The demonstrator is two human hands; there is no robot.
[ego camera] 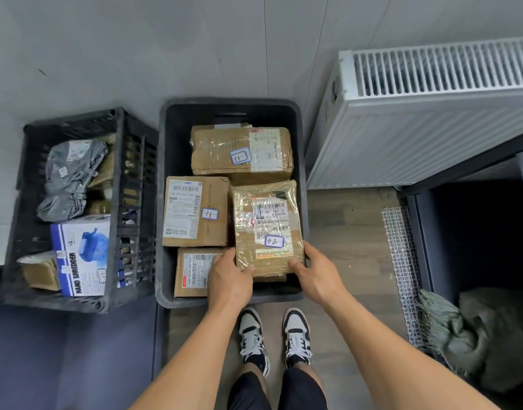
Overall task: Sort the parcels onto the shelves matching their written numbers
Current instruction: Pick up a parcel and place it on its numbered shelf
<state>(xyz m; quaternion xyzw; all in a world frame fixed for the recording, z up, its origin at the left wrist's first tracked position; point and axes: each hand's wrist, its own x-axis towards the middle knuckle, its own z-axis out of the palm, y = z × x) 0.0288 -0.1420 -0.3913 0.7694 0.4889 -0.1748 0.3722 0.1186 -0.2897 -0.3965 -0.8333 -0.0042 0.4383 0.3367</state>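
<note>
Both our hands held the parcel marked 02 [267, 229] at its near end. Our left hand [229, 276] curled round the near left corner with the thumb lying on the top face, and our right hand [316, 273] curled round the near right corner in the same way. The parcel, brown and bound in clear tape, lay between the two hands and stretched away from them, label upward, in the near right part of the black tub [165, 161]. Three more parcels lay in that tub. A long box marked 11 [242, 152] sat across the back, just beyond the held parcel's far edge. A square box marked 11 [195, 211] lay just to its left. A fourth box [192, 270] lay at the near left, partly hidden under our left hand; we could not read its number. A slatted crate [130, 202] stood to the left of the tub, holding a grey bag [68, 179] and a hand shredder carton [82, 255]
</note>
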